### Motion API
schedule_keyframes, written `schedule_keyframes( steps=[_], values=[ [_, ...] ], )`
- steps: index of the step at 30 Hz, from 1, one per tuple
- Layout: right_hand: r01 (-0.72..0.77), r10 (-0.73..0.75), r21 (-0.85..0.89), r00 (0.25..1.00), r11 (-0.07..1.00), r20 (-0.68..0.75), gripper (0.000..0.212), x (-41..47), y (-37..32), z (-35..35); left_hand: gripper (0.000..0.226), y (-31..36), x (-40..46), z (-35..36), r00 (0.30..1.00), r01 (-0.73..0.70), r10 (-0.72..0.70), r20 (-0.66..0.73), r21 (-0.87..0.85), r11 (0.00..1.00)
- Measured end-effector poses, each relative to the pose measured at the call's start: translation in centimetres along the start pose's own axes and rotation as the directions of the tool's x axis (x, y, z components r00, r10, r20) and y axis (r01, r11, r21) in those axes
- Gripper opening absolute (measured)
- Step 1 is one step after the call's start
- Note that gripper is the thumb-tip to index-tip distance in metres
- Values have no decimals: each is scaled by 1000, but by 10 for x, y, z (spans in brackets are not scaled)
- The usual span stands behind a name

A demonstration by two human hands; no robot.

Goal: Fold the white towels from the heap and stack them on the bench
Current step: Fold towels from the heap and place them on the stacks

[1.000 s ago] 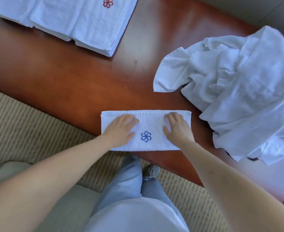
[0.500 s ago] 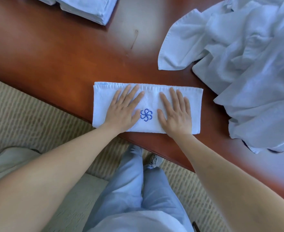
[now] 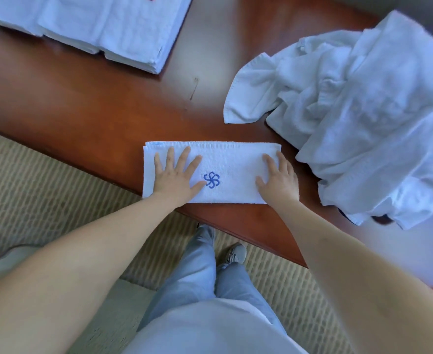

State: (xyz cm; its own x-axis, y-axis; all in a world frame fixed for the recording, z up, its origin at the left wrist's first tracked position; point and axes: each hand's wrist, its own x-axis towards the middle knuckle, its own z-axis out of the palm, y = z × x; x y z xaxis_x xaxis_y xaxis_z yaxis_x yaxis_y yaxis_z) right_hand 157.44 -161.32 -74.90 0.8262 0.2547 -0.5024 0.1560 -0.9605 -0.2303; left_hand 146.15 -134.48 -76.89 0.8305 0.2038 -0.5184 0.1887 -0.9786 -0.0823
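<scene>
A white towel (image 3: 232, 164) folded into a long strip, with a blue flower mark in its middle, lies at the near edge of the red-brown wooden bench (image 3: 95, 108). My left hand (image 3: 175, 176) lies flat on its left part, fingers spread. On the strip's right end my right hand (image 3: 279, 178) presses down with straight fingers. A heap of crumpled white towels (image 3: 358, 106) covers the bench's right side. At the far left sit folded white towels (image 3: 108, 29), side by side in stacks.
Beige ribbed carpet (image 3: 39, 190) runs below the bench's near edge. My legs in light blue trousers and a grey shoe (image 3: 235, 252) stand right against that edge. A pale object (image 3: 3, 261) lies on the floor at the left.
Both hands have slid apart along the strip: the left toward its left end, the right to its right end. The camera view has tilted back up, showing more of the folded stacks.
</scene>
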Motion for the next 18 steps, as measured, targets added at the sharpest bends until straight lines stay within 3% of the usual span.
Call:
schedule_keyframes(
  steps=[3, 6, 8, 10, 12, 15, 18],
  values=[
    [-190, 165, 180, 976, 965, 144, 74, -16, 5, -21, 72, 20, 3, -25, 994, -105, 105, 18, 13, 994],
    [-414, 325, 334, 900, 847, 290, 80, -28, 12, -34, 66, 43, 15, -46, 977, -211, 211, 32, 2, 978],
    [-577, 421, 465, 813, 671, 401, 78, -32, 14, -36, 64, 61, 26, -59, 954, -292, 293, 57, -15, 956],
    [-707, 469, 599, 702, 376, 536, 70, -35, 12, -34, 63, 79, 38, -70, 932, -353, 354, 73, -25, 935],
    [-722, 472, 667, 660, 183, 585, 63, -35, 12, -30, 62, 96, 51, -78, 912, -401, 403, 74, -33, 915],
    [-691, 459, 723, 650, 25, 605, 53, -33, 18, -22, 64, 120, 73, -87, 883, -465, 467, 49, -59, 884],
    [-667, 416, 731, 630, -141, 656, 39, -35, 23, -13, 65, 144, 93, -97, 876, -471, 482, 10, -196, 860]
  ],
)
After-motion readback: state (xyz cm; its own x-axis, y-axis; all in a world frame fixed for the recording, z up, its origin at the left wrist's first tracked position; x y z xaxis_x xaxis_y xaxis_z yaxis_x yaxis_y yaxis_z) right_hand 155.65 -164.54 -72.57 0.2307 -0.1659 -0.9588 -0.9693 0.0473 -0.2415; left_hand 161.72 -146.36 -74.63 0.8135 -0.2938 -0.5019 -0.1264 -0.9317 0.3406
